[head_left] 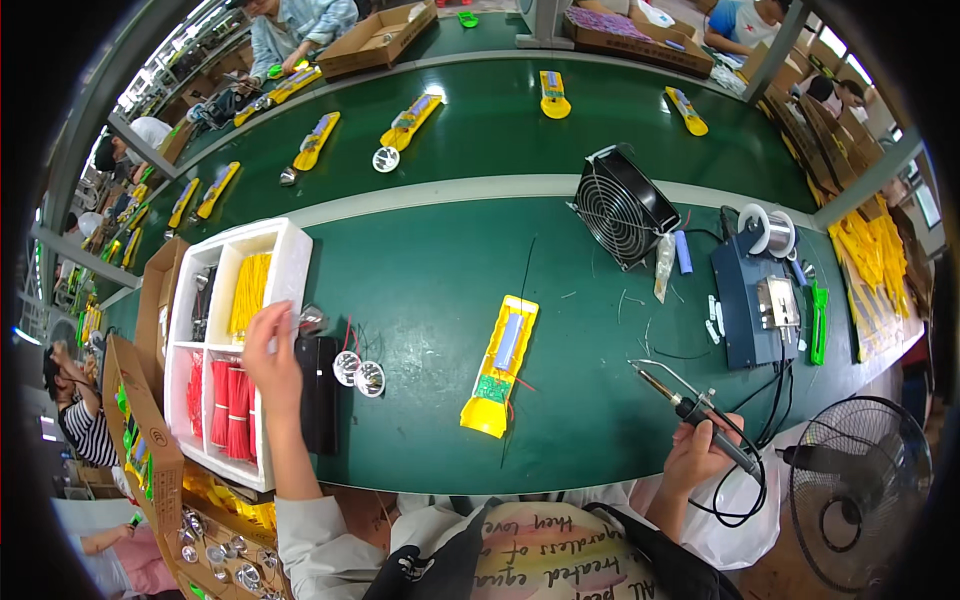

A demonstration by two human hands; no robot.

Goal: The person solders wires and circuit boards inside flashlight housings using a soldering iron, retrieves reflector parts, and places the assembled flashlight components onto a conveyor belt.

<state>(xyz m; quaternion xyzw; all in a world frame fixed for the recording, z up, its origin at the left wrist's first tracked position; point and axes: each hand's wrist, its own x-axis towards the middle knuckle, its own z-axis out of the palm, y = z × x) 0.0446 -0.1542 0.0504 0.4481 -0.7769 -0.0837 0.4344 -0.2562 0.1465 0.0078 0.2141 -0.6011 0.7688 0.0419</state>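
Observation:
My right hand [694,456] grips a soldering iron [716,434] by its dark handle, with a thin metal solder-feed tube [668,374] alongside the tip. The tip points up and left, apart from everything. My left hand [272,352] is raised over the right edge of a white foam box [292,260], its fingers curled together. Whatever they pinch, if anything, cannot be made out. Close beside those fingertips is a silver reflector cup [313,320]. Between my hands lies an open yellow flashlight housing [486,413] with a blue battery cell [509,341], a green circuit board [492,388] and loose wires.
Bundled yellow wires [250,290] and red wires [232,408] fill box compartments. Two reflectors [370,379] lie beside a black case [318,395]. A black fan [625,205] and blue soldering station [742,300] stand right. Beyond, housings [555,95] sit on a green conveyor [480,125]; co-workers sit behind.

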